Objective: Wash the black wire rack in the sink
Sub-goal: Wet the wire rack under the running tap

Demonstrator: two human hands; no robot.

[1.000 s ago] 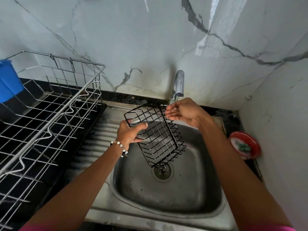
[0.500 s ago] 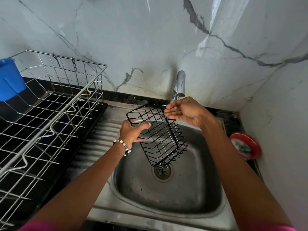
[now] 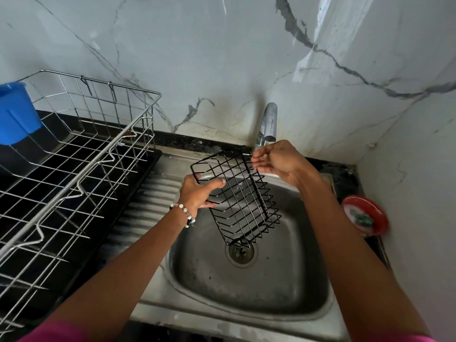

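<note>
The black wire rack [image 3: 248, 206] hangs tilted over the steel sink [image 3: 246, 292], its low end just above the drain [image 3: 241, 253]. My left hand [image 3: 197, 193] grips the rack's left side, thumb laid across the wires. My right hand [image 3: 278, 161] is cupped under the spout of the chrome tap [image 3: 269, 119], fingertips touching the rack's upper right corner. A few water drops glint on the wires below that hand.
A large silver dish rack [image 3: 98, 149] on a black tray fills the counter to the left, with a blue container [image 3: 14, 112] behind it. A red dish [image 3: 365, 215] holding something green sits right of the sink. Marble walls close off the back and right.
The right hand's fingers have curled in a little at the rack's top corner. The rack and left hand have barely moved.
</note>
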